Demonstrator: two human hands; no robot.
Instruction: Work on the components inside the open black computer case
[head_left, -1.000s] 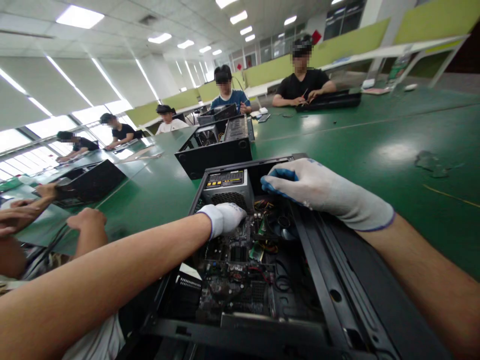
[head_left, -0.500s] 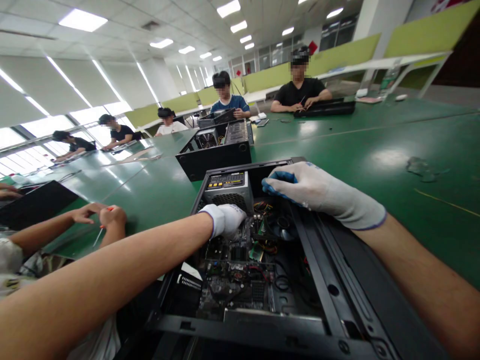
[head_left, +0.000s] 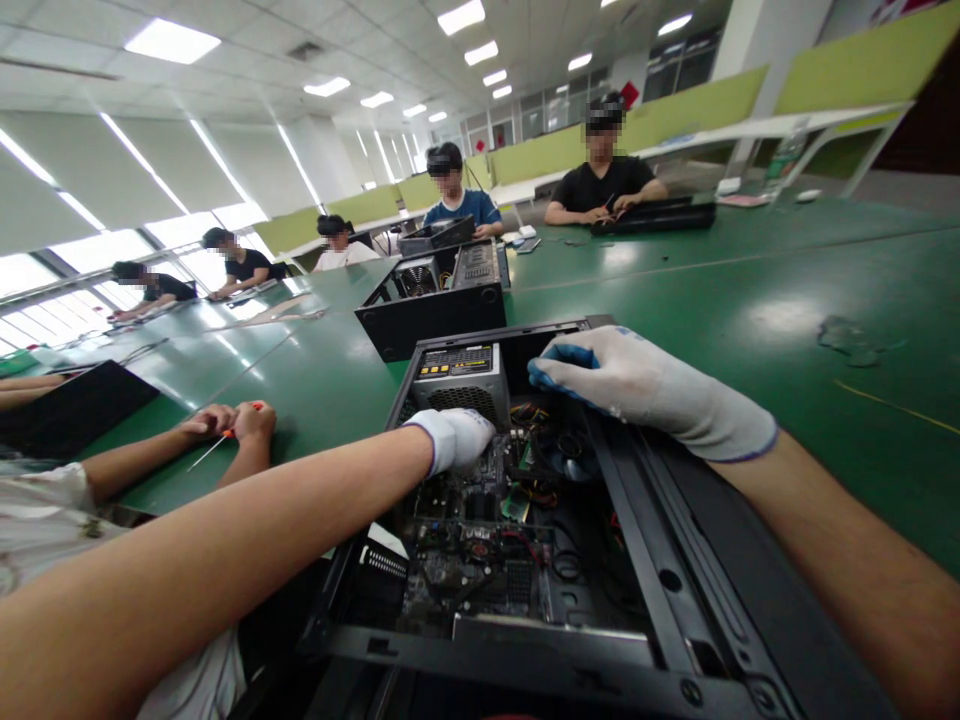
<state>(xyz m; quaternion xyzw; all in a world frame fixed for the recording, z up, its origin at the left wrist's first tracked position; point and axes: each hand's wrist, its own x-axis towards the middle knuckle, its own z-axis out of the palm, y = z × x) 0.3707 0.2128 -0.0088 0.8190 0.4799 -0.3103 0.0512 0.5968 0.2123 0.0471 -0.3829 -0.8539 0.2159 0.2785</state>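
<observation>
In the head view, the open computer case (head_left: 636, 520) lies toward the near edge of the green tabletop (head_left: 750, 300), with the motherboard (head_left: 480, 505) inside it and the power supply (head_left: 459, 378) at its far left corner; the gloved left hand (head_left: 461, 440) is the nearer to the board, its fingers reaching down at the board's far end, just beside the power supply; the board's long axis appears to run from there toward the case's near rail; those fingertips are hidden, so I cannot tell what they grip; the gloved right hand (head_left: 600, 372) rests on the case's right rail, fingers curled in a narrow gap, any pinch untellable; compared with half a second ago, both gloved hands keep their places, while a co-worker's hands (head_left: 253, 422) with a screwdriver (head_left: 211, 450) have shifted nearer the case.
</observation>
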